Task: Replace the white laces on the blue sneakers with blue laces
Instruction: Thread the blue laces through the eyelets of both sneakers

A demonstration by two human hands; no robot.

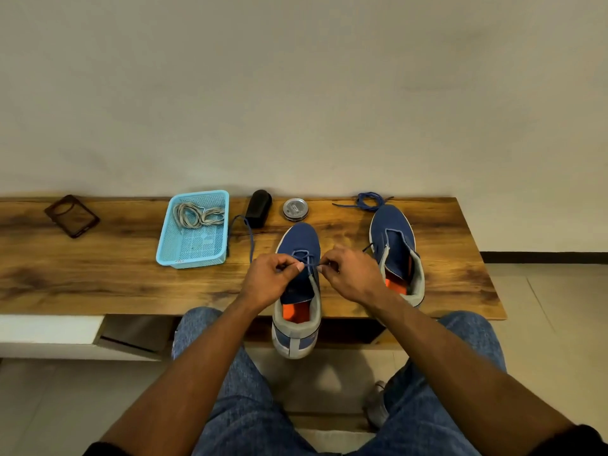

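Lace (309, 265) ends hidden w/in hands.

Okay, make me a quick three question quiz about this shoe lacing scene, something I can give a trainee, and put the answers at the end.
1. True or false: the white laces lie inside the light blue basket.
2. Which sneaker are both hands working on? A) the sneaker nearer the basket B) the sneaker at the right C) neither
3. Fill in: a spare blue lace lies coiled on the bench just beyond the toe of the ______ sneaker.

Key
1. True.
2. A. The left hand and the right hand each pinch the blue lace over its eyelets.
3. Right.
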